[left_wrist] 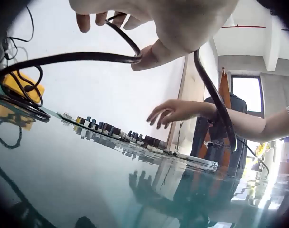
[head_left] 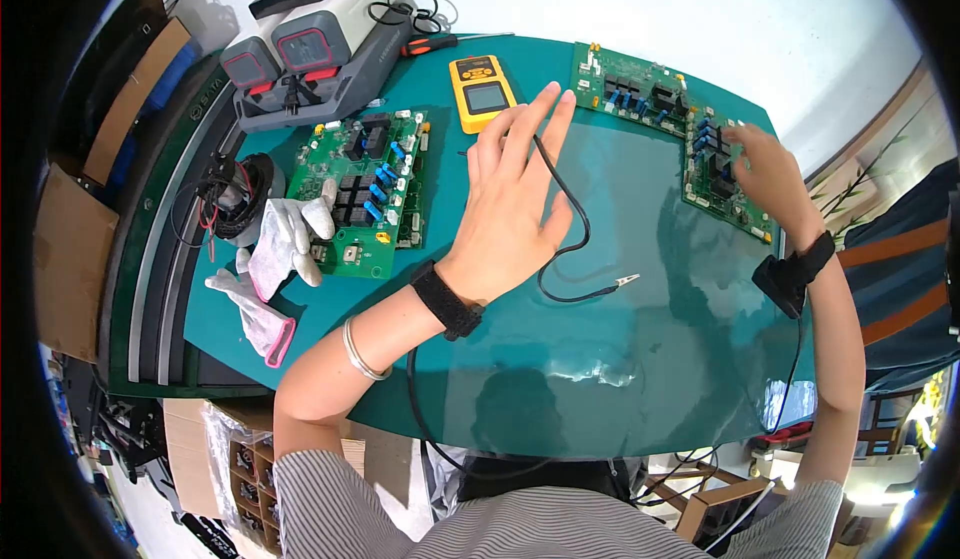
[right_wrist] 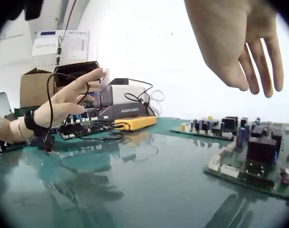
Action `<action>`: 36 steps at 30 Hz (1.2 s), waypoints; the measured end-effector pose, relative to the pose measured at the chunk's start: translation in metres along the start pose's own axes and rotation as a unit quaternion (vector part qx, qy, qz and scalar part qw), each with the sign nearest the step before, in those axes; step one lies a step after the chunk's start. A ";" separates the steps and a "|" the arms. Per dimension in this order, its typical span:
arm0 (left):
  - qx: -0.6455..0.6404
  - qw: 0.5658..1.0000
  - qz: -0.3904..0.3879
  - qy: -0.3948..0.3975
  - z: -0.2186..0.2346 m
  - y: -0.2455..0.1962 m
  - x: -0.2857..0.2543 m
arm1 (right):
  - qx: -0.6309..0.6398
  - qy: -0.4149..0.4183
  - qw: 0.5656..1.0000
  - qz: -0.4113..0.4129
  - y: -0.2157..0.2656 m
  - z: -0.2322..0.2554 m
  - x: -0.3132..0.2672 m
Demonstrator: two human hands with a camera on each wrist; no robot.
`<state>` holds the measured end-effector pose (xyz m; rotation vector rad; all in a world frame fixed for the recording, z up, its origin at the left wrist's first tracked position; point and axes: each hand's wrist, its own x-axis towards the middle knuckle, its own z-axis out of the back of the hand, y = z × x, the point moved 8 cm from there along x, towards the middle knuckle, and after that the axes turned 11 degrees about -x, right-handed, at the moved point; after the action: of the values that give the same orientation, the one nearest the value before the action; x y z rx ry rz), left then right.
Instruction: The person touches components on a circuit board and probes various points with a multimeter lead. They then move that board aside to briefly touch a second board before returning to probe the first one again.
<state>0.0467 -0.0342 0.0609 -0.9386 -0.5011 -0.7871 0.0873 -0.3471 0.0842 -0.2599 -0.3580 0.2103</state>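
Clock face laid on table (head_left: 600, 399), head view, 12 at far edge.

- Left hand (head_left: 510, 199): just above centre, fingers spread, mostly straight; black cable (head_left: 583, 224) threads between them (draped, not gripped). Metal clip (head_left: 627, 280) on cable end, at 4 o'clock from hand.
- Right hand (head_left: 768, 174): at 2 o'clock, fingers loosely extended, slightly bent, nothing held; above right circuit board (head_left: 710, 164), apart from it.
- Yellow meter (head_left: 482, 96): at 12.
- Left circuit board (head_left: 375, 194): at 10.
- Pale gloves (head_left: 275, 249): at 9, touching left circuit board.
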 end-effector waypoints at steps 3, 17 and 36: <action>-0.002 1.000 -0.001 0.002 -0.001 -0.002 -0.001 | 0.031 -0.042 0.999 -0.015 0.026 0.026 0.027; -0.010 1.000 -0.001 0.002 -0.001 -0.002 -0.002 | 0.032 0.120 0.992 0.032 0.041 -0.026 0.164; -0.018 1.000 -0.001 -0.009 -0.002 0.003 -0.002 | 0.022 0.093 0.995 0.043 0.081 -0.113 0.173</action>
<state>0.0474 -0.0344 0.0569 -0.9794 -0.5052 -0.7920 0.2752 -0.2520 0.0142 -0.2502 -0.1580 0.2767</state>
